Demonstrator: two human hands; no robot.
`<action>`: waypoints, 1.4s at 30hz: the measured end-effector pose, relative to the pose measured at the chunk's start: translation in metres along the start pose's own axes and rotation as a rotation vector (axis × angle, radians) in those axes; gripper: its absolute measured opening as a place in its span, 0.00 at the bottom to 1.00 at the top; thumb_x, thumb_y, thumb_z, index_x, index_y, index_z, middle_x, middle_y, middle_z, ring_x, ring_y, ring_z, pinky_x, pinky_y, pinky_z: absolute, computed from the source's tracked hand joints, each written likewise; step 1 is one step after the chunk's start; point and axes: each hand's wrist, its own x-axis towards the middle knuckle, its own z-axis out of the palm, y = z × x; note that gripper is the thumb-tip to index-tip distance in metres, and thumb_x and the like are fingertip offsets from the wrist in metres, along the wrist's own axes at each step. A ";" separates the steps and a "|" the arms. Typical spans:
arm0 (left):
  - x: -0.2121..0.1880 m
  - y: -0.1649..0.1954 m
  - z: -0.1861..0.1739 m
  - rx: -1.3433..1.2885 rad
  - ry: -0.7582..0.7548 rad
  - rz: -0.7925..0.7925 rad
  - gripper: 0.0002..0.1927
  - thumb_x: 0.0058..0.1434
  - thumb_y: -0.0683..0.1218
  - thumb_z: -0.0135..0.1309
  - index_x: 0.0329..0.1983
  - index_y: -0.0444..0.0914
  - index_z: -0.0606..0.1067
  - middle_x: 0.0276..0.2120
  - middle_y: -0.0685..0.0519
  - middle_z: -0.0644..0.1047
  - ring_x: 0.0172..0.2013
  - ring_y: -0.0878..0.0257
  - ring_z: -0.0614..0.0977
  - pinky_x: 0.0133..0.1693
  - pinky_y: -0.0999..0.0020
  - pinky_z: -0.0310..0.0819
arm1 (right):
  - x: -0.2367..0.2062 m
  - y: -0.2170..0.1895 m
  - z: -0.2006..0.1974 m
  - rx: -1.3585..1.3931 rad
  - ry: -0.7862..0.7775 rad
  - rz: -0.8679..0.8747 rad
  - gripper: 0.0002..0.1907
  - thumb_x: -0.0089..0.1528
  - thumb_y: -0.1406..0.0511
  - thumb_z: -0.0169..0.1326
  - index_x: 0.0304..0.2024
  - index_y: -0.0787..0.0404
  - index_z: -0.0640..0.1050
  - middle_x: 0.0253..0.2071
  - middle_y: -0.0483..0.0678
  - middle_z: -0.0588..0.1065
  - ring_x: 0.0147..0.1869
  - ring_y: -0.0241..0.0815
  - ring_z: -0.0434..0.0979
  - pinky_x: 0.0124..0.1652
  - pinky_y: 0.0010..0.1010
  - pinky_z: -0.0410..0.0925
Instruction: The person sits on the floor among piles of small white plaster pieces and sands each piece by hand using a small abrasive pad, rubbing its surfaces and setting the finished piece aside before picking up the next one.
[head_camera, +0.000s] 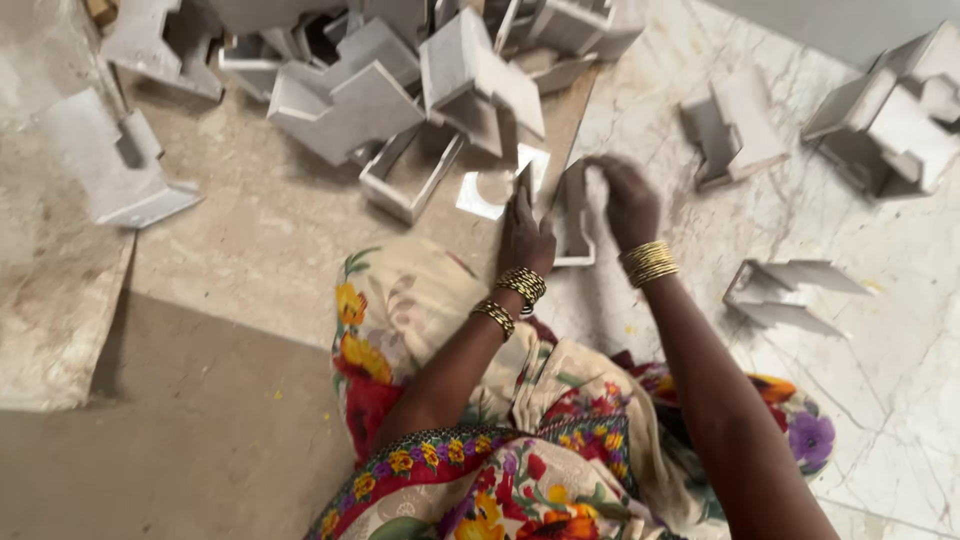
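I sit on the floor in a floral garment. My left hand and my right hand both grip a white folded cardboard piece that stands between them just past my knee. My left hand holds its left edge, my right hand its top right corner. Gold bangles ring both wrists. Flat white card bits lie on the floor right behind the held piece.
A heap of white folded cardboard shapes lies at the top centre. More such pieces sit at the right, far right, lower right and at the left. The floor is marble on the right, brown sheet on the left.
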 end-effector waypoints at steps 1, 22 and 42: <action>0.002 0.004 0.001 -0.018 0.002 0.030 0.41 0.64 0.43 0.48 0.79 0.41 0.48 0.74 0.40 0.57 0.72 0.45 0.59 0.68 0.55 0.58 | -0.003 -0.002 -0.001 -0.110 -0.078 -0.024 0.23 0.67 0.76 0.52 0.59 0.49 0.80 0.54 0.50 0.80 0.49 0.42 0.83 0.40 0.31 0.77; 0.006 -0.014 0.022 0.082 -0.146 0.040 0.45 0.57 0.35 0.45 0.78 0.47 0.48 0.65 0.35 0.69 0.57 0.39 0.76 0.54 0.49 0.74 | -0.018 0.008 -0.023 -0.155 -0.234 -0.073 0.16 0.66 0.75 0.58 0.56 0.58 0.81 0.42 0.54 0.73 0.37 0.46 0.78 0.29 0.36 0.73; 0.014 -0.003 0.003 -0.638 0.093 -0.150 0.39 0.63 0.48 0.59 0.71 0.26 0.58 0.63 0.34 0.72 0.59 0.48 0.77 0.60 0.59 0.72 | -0.079 -0.039 -0.086 0.091 -0.005 0.535 0.22 0.62 0.72 0.56 0.59 0.56 0.79 0.42 0.55 0.75 0.42 0.48 0.79 0.44 0.38 0.74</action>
